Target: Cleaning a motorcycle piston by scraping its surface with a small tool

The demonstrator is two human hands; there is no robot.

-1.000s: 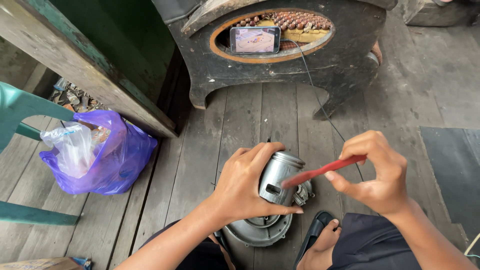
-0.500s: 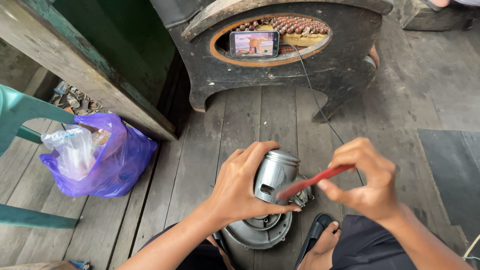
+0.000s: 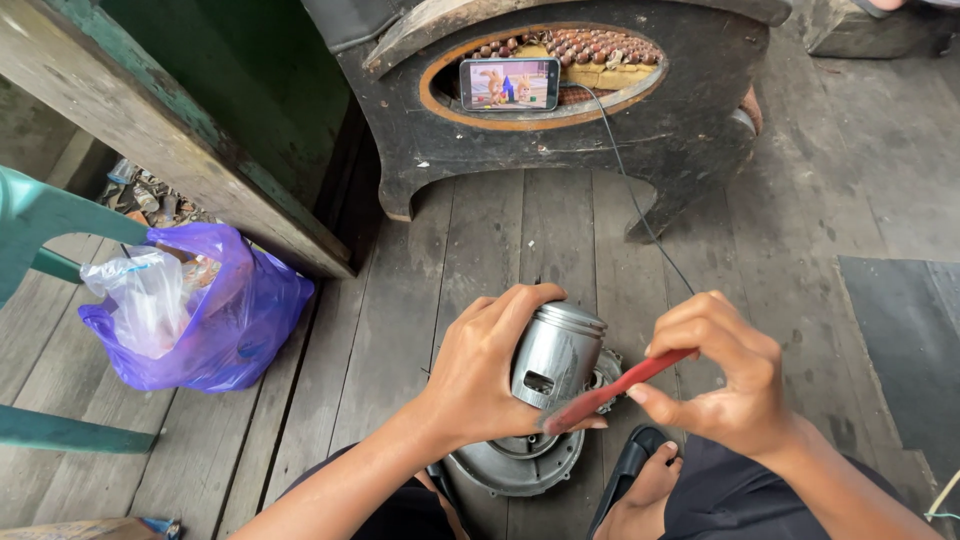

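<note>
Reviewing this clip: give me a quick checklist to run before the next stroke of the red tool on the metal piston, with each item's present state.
1. Left hand grips the piston firmly: ok, fingers wrap its side.
2. Right hand controls the red tool: ok, pinched near its upper end.
3. Tool tip meets the piston: ok, it lies against the lower edge, by the left thumb.
4. Thumb clear of the tool tip: not ok, they look very close.
5. Round metal cover under the piston is steady: cannot tell, mostly hidden.
6. Bare foot clear of the work: ok, it rests lower, beside the cover.
</note>
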